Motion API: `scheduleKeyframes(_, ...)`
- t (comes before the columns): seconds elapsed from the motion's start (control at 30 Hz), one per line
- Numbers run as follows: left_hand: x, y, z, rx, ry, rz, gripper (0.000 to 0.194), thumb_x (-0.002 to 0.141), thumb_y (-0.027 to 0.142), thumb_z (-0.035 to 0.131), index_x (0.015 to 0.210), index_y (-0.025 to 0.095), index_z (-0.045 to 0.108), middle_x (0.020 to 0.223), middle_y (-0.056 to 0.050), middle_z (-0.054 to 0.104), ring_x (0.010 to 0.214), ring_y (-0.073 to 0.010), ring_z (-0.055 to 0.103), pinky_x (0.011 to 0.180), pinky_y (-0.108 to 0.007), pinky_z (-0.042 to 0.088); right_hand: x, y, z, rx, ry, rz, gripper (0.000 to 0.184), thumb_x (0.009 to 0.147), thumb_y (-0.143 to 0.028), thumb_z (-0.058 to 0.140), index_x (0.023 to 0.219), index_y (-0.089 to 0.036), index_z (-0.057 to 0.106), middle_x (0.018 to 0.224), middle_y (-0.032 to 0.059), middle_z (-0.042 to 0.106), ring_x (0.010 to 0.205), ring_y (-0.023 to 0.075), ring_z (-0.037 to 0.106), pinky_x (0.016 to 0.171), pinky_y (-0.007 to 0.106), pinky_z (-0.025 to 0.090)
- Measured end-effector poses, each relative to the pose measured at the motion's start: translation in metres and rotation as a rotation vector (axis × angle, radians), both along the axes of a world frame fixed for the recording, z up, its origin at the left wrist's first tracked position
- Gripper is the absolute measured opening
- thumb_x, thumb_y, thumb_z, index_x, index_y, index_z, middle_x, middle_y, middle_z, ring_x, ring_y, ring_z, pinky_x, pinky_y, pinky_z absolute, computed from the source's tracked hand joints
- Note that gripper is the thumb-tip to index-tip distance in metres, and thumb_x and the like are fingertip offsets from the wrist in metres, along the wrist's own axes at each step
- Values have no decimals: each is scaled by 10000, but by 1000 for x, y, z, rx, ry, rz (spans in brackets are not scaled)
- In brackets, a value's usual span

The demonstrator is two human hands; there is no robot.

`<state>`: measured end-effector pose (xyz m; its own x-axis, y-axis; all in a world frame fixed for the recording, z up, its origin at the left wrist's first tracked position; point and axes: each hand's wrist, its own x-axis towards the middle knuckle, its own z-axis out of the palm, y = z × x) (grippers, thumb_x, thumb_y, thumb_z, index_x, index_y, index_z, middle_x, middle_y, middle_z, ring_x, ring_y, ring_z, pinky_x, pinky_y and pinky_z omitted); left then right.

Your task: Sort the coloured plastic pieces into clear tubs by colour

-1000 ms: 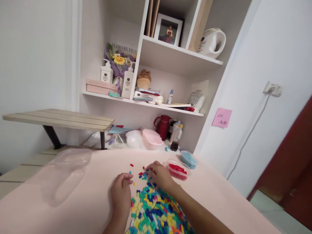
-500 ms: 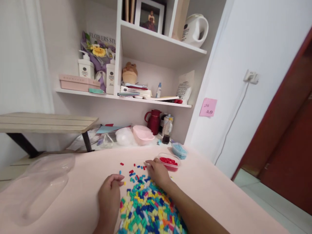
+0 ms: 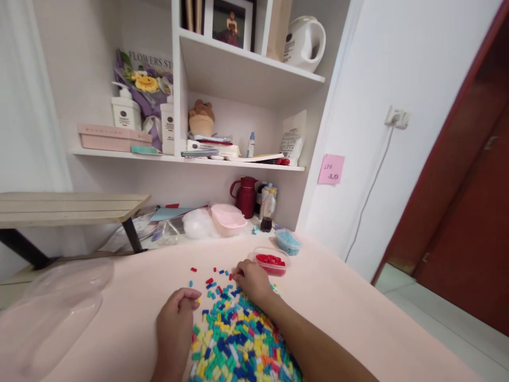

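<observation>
A heap of small coloured bricks (image 3: 238, 345), blue, yellow, green and red, lies on the pink table (image 3: 350, 323) in front of me. My left hand (image 3: 175, 323) rests at the heap's left edge with fingers curled into a pinch; what they hold is too small to name. My right hand (image 3: 250, 278) lies at the heap's far edge, fingers bent down onto scattered bricks. Just right of it stands a clear tub of red bricks (image 3: 271, 261). Beyond that is a tub of light blue bricks (image 3: 288, 241).
A large clear plastic lid (image 3: 51, 313) lies at the table's left. Behind the table are a pink box (image 3: 227, 218), a red jug (image 3: 245, 195) and bottles under white shelves (image 3: 186, 159). A wooden bench top (image 3: 67, 207) juts in from the left. A red door (image 3: 465, 212) is at right.
The view has swung to the right, so everything sits further left in the picture. Both hands stay at the heap's edges; the right hand's fingertips have shifted slightly over the scattered bricks.
</observation>
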<state>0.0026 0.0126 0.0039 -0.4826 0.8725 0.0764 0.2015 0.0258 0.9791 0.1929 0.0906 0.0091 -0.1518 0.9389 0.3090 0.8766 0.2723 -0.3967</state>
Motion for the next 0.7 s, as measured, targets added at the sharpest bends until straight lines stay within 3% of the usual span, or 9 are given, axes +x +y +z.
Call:
scheduleKeyframes(0.2, 3, 1, -4, 42, -43, 13, 221, 621, 302, 479, 719, 224, 661, 694, -30, 689, 780, -246, 638, 727, -319, 447, 6, -4, 25, 175, 59, 11, 104, 913, -279, 576, 891, -229, 664, 938, 24, 689, 815, 163, 615, 657, 241, 355)
scheduleKeyframes(0.37, 3, 2, -3, 37, -60, 8, 223, 607, 310, 488, 714, 221, 662, 686, -31, 684, 783, -249, 638, 728, -322, 449, 38, 5, 45, 343, 163, -138, 141, 920, -294, 558, 818, -211, 608, 852, 4, 653, 734, 154, 583, 638, 253, 340)
scheduleKeyframes(0.5, 4, 2, -2, 27, -43, 10, 220, 617, 301, 476, 704, 223, 663, 670, -25, 682, 764, -244, 641, 718, -319, 448, 56, 7, 41, 322, 71, -241, 97, 894, -227, 544, 883, -209, 638, 968, 34, 639, 808, 171, 591, 666, 266, 352)
scheduleKeyframes(0.57, 4, 2, -3, 27, -26, 9, 217, 628, 293, 468, 696, 226, 663, 662, -22, 681, 759, -243, 645, 707, -317, 446, 55, 7, 38, 331, 15, -256, 186, 866, -168, 549, 1006, -221, 659, 1082, 62, 626, 916, 204, 598, 731, 289, 376)
scheduleKeyframes(0.63, 3, 1, -3, 31, -11, 2, 212, 634, 288, 465, 685, 226, 662, 649, -21, 679, 750, -242, 646, 691, -313, 444, 47, 5, 35, 336, 5, -220, 318, 849, -127, 548, 1132, -233, 646, 1169, 82, 606, 997, 227, 591, 800, 311, 397)
scheduleKeyframes(0.7, 2, 1, -3, 31, -3, -5, 211, 639, 288, 466, 679, 225, 663, 641, -24, 679, 744, -243, 646, 675, -308, 442, 33, 2, 32, 273, 38, -96, 332, 874, -132, 527, 1167, -235, 645, 1156, 77, 621, 970, 209, 608, 814, 299, 421)
